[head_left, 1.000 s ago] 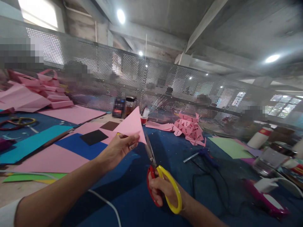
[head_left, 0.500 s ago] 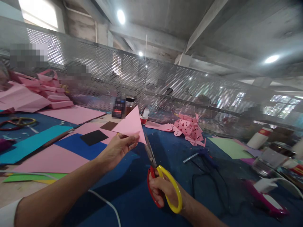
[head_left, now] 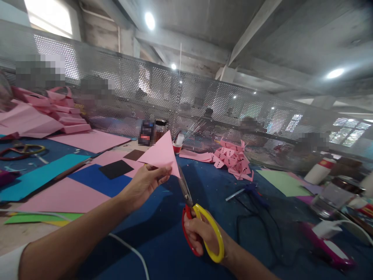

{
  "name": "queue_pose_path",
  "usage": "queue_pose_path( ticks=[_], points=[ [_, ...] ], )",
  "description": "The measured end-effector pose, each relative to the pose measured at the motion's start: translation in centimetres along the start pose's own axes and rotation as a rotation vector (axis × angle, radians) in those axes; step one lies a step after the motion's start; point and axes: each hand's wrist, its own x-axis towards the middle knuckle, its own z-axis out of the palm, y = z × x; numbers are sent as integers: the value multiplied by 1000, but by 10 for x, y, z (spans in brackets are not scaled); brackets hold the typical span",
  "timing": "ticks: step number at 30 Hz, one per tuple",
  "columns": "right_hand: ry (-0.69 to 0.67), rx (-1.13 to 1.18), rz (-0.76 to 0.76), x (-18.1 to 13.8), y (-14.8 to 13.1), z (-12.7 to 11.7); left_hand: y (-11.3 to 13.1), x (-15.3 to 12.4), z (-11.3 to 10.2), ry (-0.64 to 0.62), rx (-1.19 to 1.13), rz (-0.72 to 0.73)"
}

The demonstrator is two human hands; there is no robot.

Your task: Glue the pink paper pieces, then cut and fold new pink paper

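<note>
My left hand pinches a folded pink paper triangle and holds it up above the blue table covering. My right hand grips scissors with one red and one yellow handle loop. The grey blades point up and meet the triangle's lower right edge. Their tips are hidden behind the paper.
Sheets of pink, blue, teal and black paper lie to the left, with stacked pink paper behind. A pile of cut pink pieces sits ahead. Another pair of scissors lies far left. Bottles and containers crowd the right. A perforated metal screen backs the table.
The scissor blades have slid slightly further along the triangle's edge. Both hands stay almost where they were.
</note>
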Motion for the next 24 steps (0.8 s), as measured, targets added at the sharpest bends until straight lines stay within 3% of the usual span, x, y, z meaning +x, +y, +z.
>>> queue_pose_path(
  ticks=[24],
  points=[
    [-30,69,-4,1,4,0,-2,2,1,8,-94,-10]
  ],
)
